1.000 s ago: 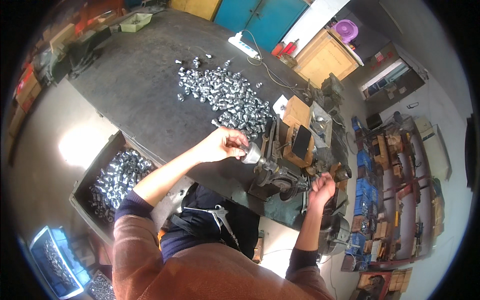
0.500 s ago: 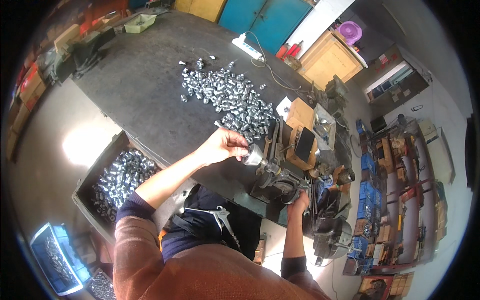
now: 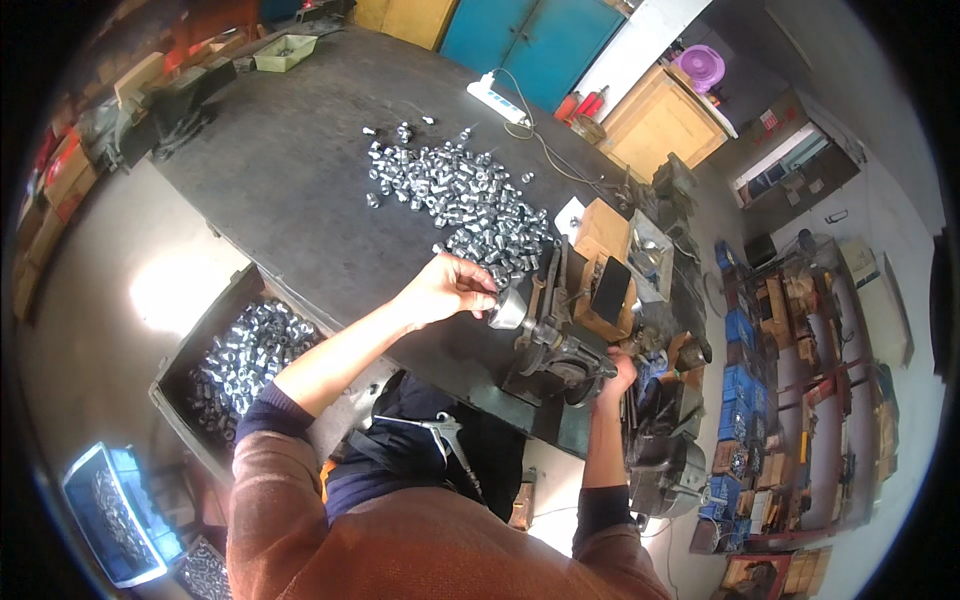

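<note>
My left hand (image 3: 450, 290) is closed in a pinch at the wide end of a grey, cup-shaped metal piece (image 3: 508, 309). Whatever its fingertips hold there is hidden. This piece sits on the end of a dark bench-mounted clamping device (image 3: 565, 365) at the table's near edge. On the device's right side, my right hand (image 3: 620, 374) is wrapped round its handle, most of which the fingers cover. Just beyond my left hand spreads a heap of small silvery metal fittings (image 3: 470, 200) on the dark tabletop (image 3: 270, 140).
A bin (image 3: 165, 385) of similar fittings stands left of my left forearm. An air blow gun (image 3: 445, 435) lies near my lap. Wrenches (image 3: 548, 285), a wooden box (image 3: 603, 228) and a phone-like black slab (image 3: 610, 288) lie beyond the device. A power strip (image 3: 495, 100) rests farther back.
My right hand has swung up and away from me with the device's handle. The left hand stays at the cup-shaped piece; the view has shifted slightly.
</note>
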A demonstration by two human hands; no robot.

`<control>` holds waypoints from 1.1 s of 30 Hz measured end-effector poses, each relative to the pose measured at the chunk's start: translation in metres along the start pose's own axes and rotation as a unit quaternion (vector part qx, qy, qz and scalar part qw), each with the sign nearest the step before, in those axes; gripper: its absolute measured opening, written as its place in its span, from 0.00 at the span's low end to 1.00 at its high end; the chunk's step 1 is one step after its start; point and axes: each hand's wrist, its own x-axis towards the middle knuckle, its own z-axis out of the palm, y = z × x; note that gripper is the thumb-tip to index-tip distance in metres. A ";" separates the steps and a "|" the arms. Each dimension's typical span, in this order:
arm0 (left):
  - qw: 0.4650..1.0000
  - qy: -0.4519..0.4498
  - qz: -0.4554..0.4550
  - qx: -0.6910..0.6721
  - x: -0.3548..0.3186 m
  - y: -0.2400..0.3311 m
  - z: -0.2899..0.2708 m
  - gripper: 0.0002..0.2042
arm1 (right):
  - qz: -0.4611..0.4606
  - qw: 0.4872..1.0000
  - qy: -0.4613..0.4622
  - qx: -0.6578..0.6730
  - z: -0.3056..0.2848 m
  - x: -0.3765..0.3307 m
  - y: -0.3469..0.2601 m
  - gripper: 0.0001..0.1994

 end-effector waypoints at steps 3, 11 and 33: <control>1.000 0.000 -0.008 0.003 0.001 0.001 -0.005 0.06 | -0.001 1.000 0.009 0.030 0.029 -0.002 -0.050 0.08; 1.000 0.009 -0.026 -0.004 -0.007 0.009 -0.008 0.07 | -0.076 0.982 -0.078 0.153 -0.005 -0.084 -0.093 0.08; 0.680 0.264 -0.150 0.668 -0.235 -0.019 -0.137 0.07 | -0.151 0.969 -0.124 0.153 0.001 -0.074 -0.091 0.09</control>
